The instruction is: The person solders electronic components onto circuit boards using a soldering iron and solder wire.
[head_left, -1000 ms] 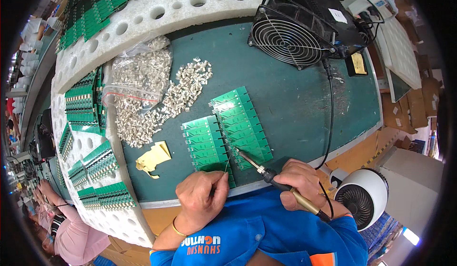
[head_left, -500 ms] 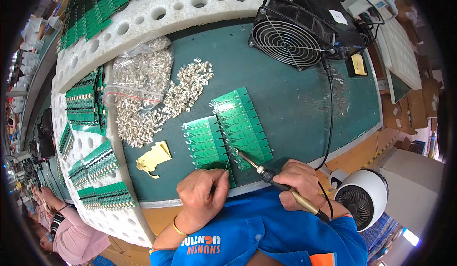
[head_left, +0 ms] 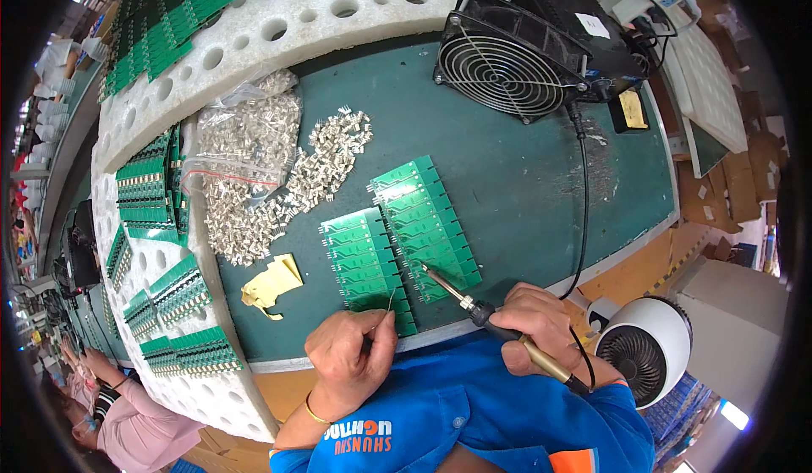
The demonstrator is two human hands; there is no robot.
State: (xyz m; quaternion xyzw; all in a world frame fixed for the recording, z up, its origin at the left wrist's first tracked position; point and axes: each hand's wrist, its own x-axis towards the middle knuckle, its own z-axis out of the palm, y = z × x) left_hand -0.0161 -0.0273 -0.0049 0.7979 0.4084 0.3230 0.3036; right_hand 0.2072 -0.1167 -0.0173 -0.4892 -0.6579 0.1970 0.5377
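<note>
1. Where the left hand [head_left: 351,354] lies at the near edge of the bench [head_left: 524,185], its fingers are curled, thumb and forefinger pinching a thin wire [head_left: 391,300] whose free end points away over the near part of the left board.
2. Right hand [head_left: 537,325]: wrapped around a soldering iron [head_left: 484,313], held slantwise, tip to the far left; the tip is at the left edge of the right board, contact impossible to tell.
3. Left board [head_left: 359,253]: green strip, flat on the bench, just beyond the left hand.
4. Right board [head_left: 430,228]: green strip, notched along its right edge, flat beside the left board and reaching farther from the person.
5. Yellow scrap [head_left: 275,283]: irregular, left of the left board.
6. Heap of small metallic parts [head_left: 330,160]: loose, far left of the boards.
7. Clear bag [head_left: 254,130]: filled with like parts, left of and against the heap.
8. White foam [head_left: 317,16]: pierced with round holes, along the far and left sides, bearing further green boards [head_left: 178,291].
9. Black fan [head_left: 503,71]: wire-grilled, far right.
10. Yellow pad [head_left: 632,111]: in a black holder, right of the fan.
</note>
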